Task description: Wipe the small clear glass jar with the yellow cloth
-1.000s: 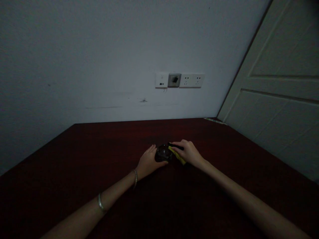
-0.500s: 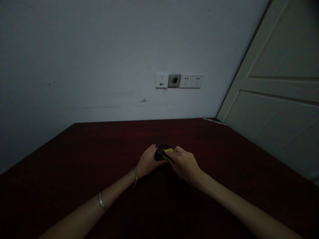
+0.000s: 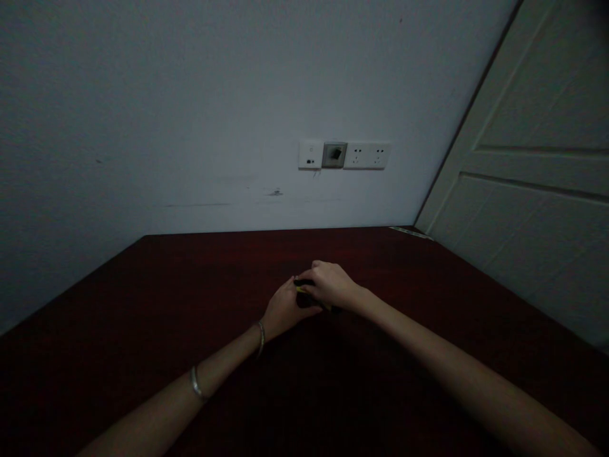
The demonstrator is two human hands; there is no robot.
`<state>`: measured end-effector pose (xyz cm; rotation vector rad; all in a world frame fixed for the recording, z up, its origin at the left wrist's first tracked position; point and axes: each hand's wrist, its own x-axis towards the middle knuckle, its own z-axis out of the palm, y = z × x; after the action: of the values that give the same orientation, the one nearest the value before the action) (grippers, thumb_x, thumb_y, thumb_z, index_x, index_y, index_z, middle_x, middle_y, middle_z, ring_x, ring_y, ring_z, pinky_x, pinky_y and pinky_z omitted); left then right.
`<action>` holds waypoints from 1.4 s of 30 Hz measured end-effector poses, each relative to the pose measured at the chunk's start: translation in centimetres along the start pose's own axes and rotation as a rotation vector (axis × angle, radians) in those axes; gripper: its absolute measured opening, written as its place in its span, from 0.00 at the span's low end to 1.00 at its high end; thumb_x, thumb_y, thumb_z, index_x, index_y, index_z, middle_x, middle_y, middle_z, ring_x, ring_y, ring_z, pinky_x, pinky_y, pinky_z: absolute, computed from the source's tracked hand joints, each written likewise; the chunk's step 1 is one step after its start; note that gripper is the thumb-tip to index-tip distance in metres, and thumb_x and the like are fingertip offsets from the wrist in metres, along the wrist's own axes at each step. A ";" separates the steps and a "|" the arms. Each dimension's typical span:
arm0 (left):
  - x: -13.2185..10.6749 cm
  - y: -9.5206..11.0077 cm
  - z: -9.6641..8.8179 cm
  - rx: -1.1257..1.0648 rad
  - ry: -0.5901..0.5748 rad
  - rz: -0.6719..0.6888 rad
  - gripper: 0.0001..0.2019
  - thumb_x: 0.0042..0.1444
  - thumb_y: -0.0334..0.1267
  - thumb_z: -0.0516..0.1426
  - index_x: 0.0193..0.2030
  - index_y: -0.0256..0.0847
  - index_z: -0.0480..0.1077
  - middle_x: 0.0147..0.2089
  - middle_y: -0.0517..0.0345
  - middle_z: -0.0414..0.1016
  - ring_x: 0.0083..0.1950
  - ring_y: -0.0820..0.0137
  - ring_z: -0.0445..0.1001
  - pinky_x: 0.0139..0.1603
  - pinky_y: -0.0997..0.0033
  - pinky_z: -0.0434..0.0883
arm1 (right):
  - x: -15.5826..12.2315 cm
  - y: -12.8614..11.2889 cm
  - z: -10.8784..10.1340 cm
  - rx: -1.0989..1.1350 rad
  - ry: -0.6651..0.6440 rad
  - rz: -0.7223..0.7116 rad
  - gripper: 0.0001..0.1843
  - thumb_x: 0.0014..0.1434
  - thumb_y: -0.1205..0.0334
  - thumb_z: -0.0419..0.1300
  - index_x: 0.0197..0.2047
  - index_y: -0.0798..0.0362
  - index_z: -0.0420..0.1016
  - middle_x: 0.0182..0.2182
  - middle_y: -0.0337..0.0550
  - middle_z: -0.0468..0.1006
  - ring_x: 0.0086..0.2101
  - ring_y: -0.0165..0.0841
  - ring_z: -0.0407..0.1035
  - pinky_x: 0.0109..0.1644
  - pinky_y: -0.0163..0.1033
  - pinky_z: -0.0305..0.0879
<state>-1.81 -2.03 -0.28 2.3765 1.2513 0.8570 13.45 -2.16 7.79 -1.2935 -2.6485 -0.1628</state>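
My left hand (image 3: 285,311) grips a dark, round glass object (image 3: 304,299), most of which is hidden behind both hands. My right hand (image 3: 330,284) lies over the top of it, fingers curled around a yellow cloth (image 3: 299,289). Only a thin strip of the cloth shows between my hands. The object's exact kind cannot be told in this dim light. Both hands are near the middle of the dark red wooden table (image 3: 200,266).
A white wall panel with sockets and a switch (image 3: 343,155) sits above the table's far edge. A pale panelled door (image 3: 523,184) stands at the right. A thin pale strip (image 3: 412,232) lies in the far right corner. Two metal bangles circle my left arm.
My right hand has moved left and now covers the dark object and most of the yellow cloth. My left hand has stayed nearly still.
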 end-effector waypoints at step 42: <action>0.0 -0.4 0.9 -0.032 -0.056 -0.173 0.54 0.37 0.54 0.64 0.66 0.28 0.45 0.67 0.29 0.51 0.68 0.48 0.52 0.65 0.49 0.56 | -7.6 7.4 3.6 1.247 0.409 0.697 0.21 0.40 0.52 0.69 0.38 0.53 0.81 0.34 0.47 0.82 0.32 0.39 0.76 0.33 0.41 0.72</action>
<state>-1.42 -1.80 -1.19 2.2131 1.3863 0.7463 23.44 -2.75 2.75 -1.3068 -1.2887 1.0045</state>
